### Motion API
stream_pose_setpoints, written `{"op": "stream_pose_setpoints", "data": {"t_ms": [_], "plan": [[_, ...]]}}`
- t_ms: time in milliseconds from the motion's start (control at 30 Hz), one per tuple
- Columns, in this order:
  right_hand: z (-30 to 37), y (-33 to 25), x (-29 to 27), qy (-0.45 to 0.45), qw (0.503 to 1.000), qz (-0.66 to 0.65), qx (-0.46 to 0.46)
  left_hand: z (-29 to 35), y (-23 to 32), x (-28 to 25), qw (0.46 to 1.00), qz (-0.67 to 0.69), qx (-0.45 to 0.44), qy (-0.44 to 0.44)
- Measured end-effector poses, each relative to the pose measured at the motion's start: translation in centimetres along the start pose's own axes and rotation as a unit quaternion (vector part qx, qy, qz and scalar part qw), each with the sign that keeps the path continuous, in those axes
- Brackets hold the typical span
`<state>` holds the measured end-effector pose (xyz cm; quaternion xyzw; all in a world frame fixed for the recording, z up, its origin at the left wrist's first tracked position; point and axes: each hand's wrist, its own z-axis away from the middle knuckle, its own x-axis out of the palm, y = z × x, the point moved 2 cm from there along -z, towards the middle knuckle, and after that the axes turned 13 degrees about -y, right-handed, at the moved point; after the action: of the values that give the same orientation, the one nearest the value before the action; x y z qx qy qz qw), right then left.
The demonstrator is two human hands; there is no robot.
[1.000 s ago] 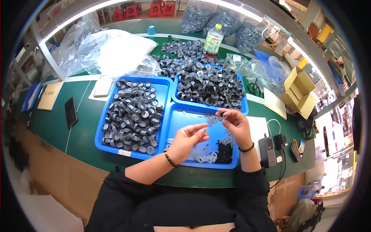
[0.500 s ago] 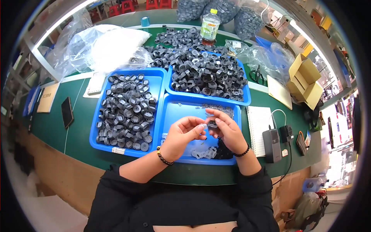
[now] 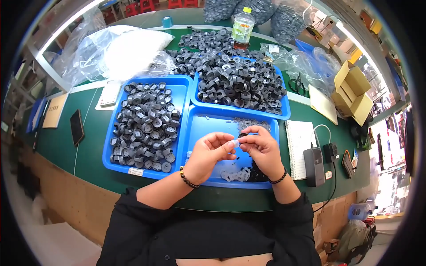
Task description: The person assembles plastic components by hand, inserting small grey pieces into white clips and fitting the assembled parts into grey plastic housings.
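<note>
Above the near blue tray (image 3: 188, 128), my two hands almost meet. My left hand (image 3: 207, 155) pinches a small translucent white plastic piece (image 3: 236, 143) between thumb and fingers. Closed on a small dark round plastic housing (image 3: 242, 135), my right hand (image 3: 262, 150) holds it against or just beside that piece; the fingers partly hide it. Below them in the tray lie a cluster of translucent white plastic pieces (image 3: 237, 174) and a pile of small black parts (image 3: 257, 174). Small clear parts (image 3: 253, 123) are heaped along the tray's far side.
A blue tray (image 3: 106, 150) of grey round housings (image 3: 146, 128) stands left. Behind, another blue tray (image 3: 286, 113) overflows with similar ones near a bottle (image 3: 242, 27). To the right are a notebook (image 3: 298, 150), a grey power bank (image 3: 314, 166), scissors (image 3: 297, 84) and an open carton (image 3: 352, 91).
My right hand has turned and its fingers have drawn together, bringing the dark housing up beside the white piece. My left hand has barely moved.
</note>
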<state>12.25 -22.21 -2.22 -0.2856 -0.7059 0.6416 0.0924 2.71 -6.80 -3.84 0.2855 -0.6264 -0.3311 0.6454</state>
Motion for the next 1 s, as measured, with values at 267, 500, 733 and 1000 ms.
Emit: {"op": "stream_pose_setpoints", "data": {"t_ms": [267,500,733,1000], "plan": [[0.0,-1.5,0.5,0.064,0.979,0.176,-0.077,0.1,0.2,-0.3,0.999,-0.031,0.005,0.025],[0.4,-1.5,0.9,0.079,0.965,0.224,-0.111,0.0,-0.3,-0.4,0.994,-0.102,0.028,0.027],[0.4,-1.9,1.4,0.086,0.948,0.273,-0.135,0.3,-0.8,-0.3,0.992,-0.112,0.043,0.033],[0.4,-1.8,1.0,0.038,0.941,0.283,-0.181,-0.2,0.2,-0.5,0.998,-0.049,-0.040,-0.031]]}}
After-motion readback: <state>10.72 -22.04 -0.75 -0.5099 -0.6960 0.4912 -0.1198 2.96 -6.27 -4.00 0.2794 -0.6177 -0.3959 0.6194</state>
